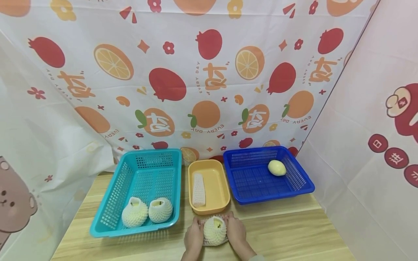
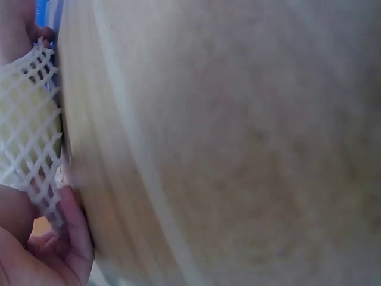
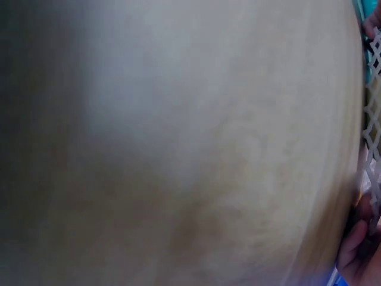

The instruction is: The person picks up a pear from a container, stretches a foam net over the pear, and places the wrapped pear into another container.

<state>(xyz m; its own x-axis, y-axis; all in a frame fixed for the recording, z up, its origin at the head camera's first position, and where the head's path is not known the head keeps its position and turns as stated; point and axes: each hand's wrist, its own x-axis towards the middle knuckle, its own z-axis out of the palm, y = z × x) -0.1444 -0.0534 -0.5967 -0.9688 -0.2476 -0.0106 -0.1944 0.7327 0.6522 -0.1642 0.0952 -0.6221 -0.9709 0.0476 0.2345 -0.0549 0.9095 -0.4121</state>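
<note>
A pale yellow-green fruit with a dark stem sits in a white foam net sleeve at the table's near edge. On its left side my left hand pinches the sleeve's edge; the left wrist view shows the stretched mesh between thumb and fingers. From the other side my right hand grips the sleeve too, its curled fingers on the mesh in the right wrist view. The fruit's top shows through the sleeve's opening, and its underside is hidden.
At left, a teal basket holds two netted fruits. A yellow tray in the middle holds a flat foam sleeve. The blue basket at right holds one bare fruit. A printed curtain hangs behind.
</note>
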